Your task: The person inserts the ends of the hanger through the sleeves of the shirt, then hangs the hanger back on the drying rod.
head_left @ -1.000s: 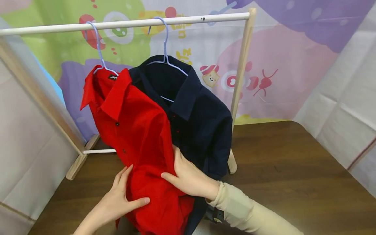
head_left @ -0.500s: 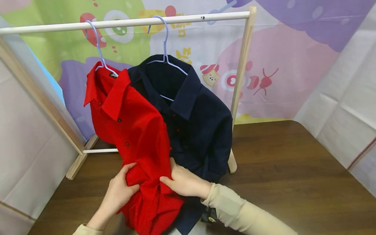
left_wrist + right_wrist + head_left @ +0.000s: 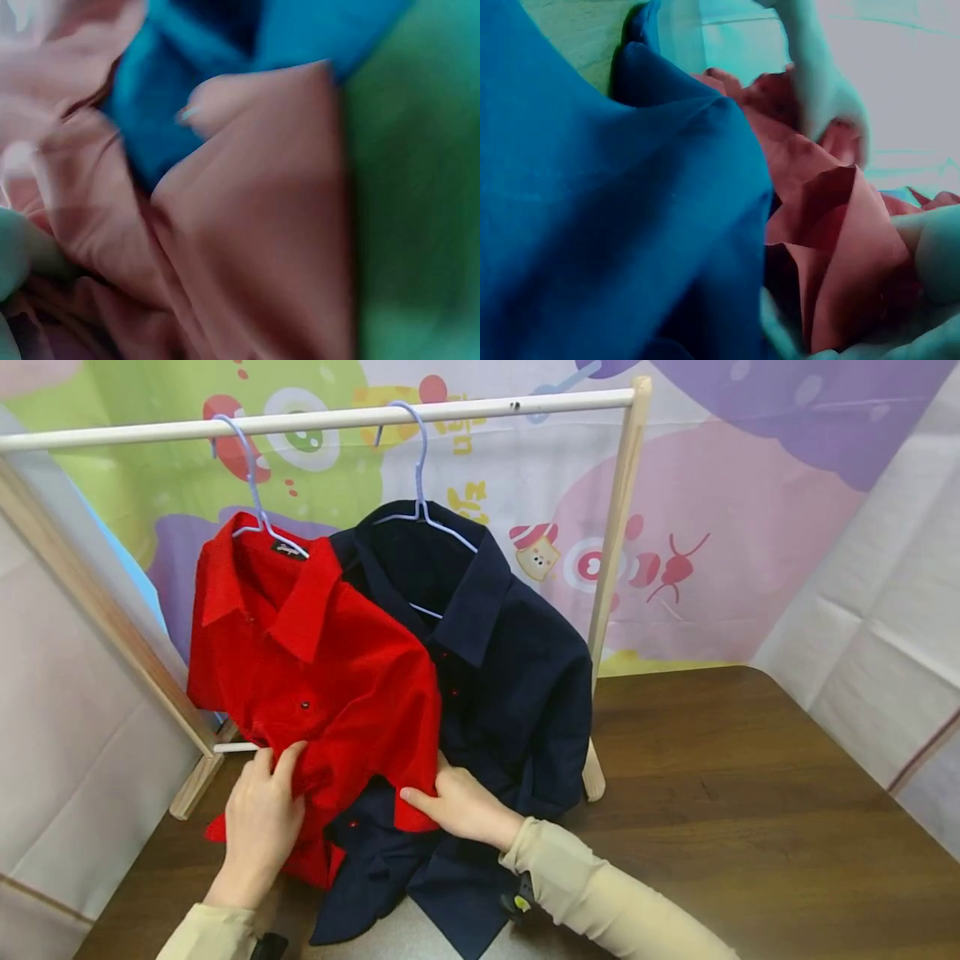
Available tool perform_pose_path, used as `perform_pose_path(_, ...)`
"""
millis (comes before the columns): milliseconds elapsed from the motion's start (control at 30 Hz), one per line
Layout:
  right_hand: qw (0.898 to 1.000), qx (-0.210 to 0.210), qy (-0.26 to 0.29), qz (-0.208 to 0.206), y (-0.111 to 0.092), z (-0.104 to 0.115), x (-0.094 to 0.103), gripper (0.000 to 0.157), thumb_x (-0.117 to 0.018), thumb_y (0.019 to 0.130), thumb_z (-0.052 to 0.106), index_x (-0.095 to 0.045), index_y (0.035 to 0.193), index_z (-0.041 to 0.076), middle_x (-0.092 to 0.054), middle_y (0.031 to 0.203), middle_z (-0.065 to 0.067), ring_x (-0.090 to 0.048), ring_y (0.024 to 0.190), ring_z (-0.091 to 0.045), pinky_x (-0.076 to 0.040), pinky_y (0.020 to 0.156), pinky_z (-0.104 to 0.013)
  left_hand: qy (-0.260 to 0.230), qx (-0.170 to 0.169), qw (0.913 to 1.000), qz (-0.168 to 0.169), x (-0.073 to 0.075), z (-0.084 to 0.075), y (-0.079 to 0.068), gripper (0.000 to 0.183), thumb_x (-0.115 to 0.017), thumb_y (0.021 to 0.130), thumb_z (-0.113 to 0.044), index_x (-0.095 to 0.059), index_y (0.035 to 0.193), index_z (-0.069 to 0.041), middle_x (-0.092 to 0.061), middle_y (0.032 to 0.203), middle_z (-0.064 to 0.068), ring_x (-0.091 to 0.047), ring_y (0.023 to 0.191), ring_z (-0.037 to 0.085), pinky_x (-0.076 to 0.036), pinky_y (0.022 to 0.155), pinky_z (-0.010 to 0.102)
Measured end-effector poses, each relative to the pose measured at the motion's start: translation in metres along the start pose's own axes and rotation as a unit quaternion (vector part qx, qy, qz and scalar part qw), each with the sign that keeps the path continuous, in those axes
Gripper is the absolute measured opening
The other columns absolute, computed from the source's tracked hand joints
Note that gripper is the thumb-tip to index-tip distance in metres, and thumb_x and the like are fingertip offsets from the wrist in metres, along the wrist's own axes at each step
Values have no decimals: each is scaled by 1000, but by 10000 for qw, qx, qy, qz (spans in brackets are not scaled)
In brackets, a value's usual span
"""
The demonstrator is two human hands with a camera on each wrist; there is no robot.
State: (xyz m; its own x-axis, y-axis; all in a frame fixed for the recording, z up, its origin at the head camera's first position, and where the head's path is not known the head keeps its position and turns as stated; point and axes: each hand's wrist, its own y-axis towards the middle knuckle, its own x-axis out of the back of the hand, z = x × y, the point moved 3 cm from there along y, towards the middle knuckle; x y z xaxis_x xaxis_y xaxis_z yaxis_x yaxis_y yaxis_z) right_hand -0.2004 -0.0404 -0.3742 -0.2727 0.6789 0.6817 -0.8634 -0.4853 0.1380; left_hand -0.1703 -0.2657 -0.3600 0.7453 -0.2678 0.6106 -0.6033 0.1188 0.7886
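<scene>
A red collared shirt (image 3: 360, 668) hangs on a pale lilac wire hanger (image 3: 251, 477) at the left. My left hand (image 3: 262, 827) grips its front below a button, fingers curled over the cloth. With thumb and fingers my right hand (image 3: 468, 802) pinches the end of the red sleeve. Behind and to the right is a navy collared shirt (image 3: 525, 652) on a second lilac hanger (image 3: 422, 460). In the right wrist view, my left hand (image 3: 836, 105) holds bunched red cloth. Red fabric (image 3: 262, 225) fills much of the blurred left wrist view.
Both hangers hook over a white rail (image 3: 525, 403) on a wooden stand, whose right post (image 3: 618, 527) rises behind the navy shirt. The stand rests on a brown wooden table (image 3: 735, 793). A printed cartoon curtain (image 3: 697, 527) hangs behind.
My left hand has moved up and left, drawing the red shirt's front and hem leftward, so more of the navy shirt's lower part shows. The right hand still holds the sleeve end.
</scene>
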Motion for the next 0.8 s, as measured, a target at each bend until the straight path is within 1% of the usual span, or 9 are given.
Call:
perform_pose_path(67,9999,-53,-4,-92,2,-2,-4,50,-56,88,31,-40,126,2,-63,103,-13,-62,90,-20,-49,79,-28,68,-4,9996,283,-12,-1,-6,56,-61,54,13,-58,107,-3,-50,81,20,-47,63,40,-37,51,46)
perform_pose_path(167,9996,-122,-94,-257,5,-6,-7,42,-55,89,25,-44,122,1,-64,105,-17,-63,91,-25,-50,80,-34,109,70,9982,584,-27,-4,-10,55,-63,54,11,-59,106,-5,-52,82,19,-49,64,38,-38,49,44)
perform_pose_path(300,9982,-266,-121,-530,9,-14,-7,30,-54,90,18,-49,114,1,-64,100,-17,-63,86,-26,-50,78,-36,16,243,9963,820,-38,-6,-6,52,-63,57,7,-59,107,-5,-53,86,19,-50,67,38,-40,51,45)
perform_pose_path(433,9952,-509,27,-839,8,-21,-2,34,-58,88,26,-50,110,1,-63,99,-16,-62,86,-27,-50,76,-36,-150,519,9901,1298,-45,-7,-4,51,-67,60,0,-57,110,-5,-53,91,20,-52,74,38,-44,56,48)
perform_pose_path(533,9923,-608,66,-1080,4,-24,3,42,-62,83,35,-49,107,3,-62,95,-12,-61,83,-25,-49,72,-33,-237,678,9828,1701,-45,-7,-6,53,-68,64,-4,-54,115,-4,-52,97,22,-52,79,39,-45,59,49)
perform_pose_path(600,9907,-593,93,-1222,-1,-25,10,47,-64,81,40,-48,108,5,-61,95,-9,-60,84,-23,-48,72,-32,-233,748,9779,1939,-42,-7,-7,55,-67,68,-7,-51,120,-4,-50,102,25,-52,80,41,-45,61,51)
perform_pose_path(667,9892,-522,87,-1364,-7,-24,19,52,-65,80,43,-46,113,7,-60,99,-7,-59,87,-22,-48,74,-32,-222,816,9724,2175,-36,-9,-6,57,-66,71,-10,-47,125,-4,-47,109,29,-52,81,44,-45,63,53)
perform_pose_path(700,9883,-493,65,-1443,-11,-24,24,55,-65,79,44,-45,116,7,-59,103,-7,-58,89,-21,-48,77,-33,-206,844,9694,2296,-32,-10,-6,58,-65,73,-11,-45,127,-4,-45,113,31,-52,84,48,-44,66,55)
perform_pose_path(800,9843,-391,-93,-1721,-26,-25,42,65,-64,78,48,-43,125,8,-57,114,-7,-57,98,-22,-47,84,-37,-228,971,9607,2592,-18,-15,-3,58,-63,77,-15,-43,130,-4,-36,125,35,-45,100,57,-38,80,64)
